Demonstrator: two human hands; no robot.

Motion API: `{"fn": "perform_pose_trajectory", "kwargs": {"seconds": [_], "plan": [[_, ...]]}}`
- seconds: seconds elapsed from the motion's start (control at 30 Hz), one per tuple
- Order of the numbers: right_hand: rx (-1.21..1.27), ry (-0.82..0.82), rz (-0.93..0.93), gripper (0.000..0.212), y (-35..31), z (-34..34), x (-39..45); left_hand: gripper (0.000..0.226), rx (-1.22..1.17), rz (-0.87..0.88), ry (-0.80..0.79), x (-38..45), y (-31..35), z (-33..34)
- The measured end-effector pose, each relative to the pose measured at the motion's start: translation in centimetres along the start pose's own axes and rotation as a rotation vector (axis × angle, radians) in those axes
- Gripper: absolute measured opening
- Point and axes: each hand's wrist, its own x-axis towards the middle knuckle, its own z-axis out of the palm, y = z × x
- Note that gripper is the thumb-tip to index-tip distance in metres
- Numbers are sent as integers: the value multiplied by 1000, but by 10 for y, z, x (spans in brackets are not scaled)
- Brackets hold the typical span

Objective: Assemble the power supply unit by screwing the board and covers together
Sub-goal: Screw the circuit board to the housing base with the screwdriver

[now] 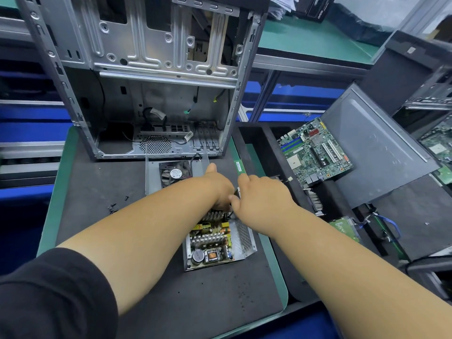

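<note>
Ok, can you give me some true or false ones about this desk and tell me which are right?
1. Both hands, left and right, meet over the far end of the power supply. True.
2. The power supply has its top cover on. False: it is open and its board shows.
3. A fan lies between the power supply and the case. True.
4. The motherboard sits inside the case. False: it lies outside, to the right.
5. Small black screws lie on the mat, left of the arms. True.

The open power supply unit [215,243] lies flat, board [210,241] exposed, beside its fan cover [175,176].
</note>
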Motion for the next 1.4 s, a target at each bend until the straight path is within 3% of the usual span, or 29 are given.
{"fn": "perform_pose_trajectory", "kwargs": {"seconds": [0.1, 0.27, 0.43, 0.6, 0.7, 0.83, 0.93, 1.23, 1.33, 1.4], "plan": [[-7, -31, -108, 25, 5, -1, -3, 29, 27, 7, 25, 5, 1, 3], [-34, 8, -79, 20, 9, 3, -2, 31, 68, 13, 24, 7, 0, 3], [-87, 19, 17, 39, 6, 13, 0, 43, 37, -10, 25, 8, 3, 3], [-89, 31, 106, 51, 1, 16, 2, 34, -80, 4, 72, 10, -1, 7], [28, 70, 38, 36, 4, 12, -4, 19, 10, 5, 42, 8, -1, 5], [18, 34, -138, 27, 11, 4, -8, 38, 34, -8, 20, 11, 0, 5], [-12, 21, -107, 24, 13, 4, -5, 39, 62, -10, 13, 14, 0, 6], [-154, -30, 57, 50, 3, 10, 6, 43, -108, -19, 62, 14, -1, 10], [-80, -3, 35, 43, 2, 7, 2, 25, -98, -16, 50, 11, -2, 7], [-50, 46, -72, 31, 3, 2, -2, 31, -34, 2, 20, 10, -1, 6]]}}
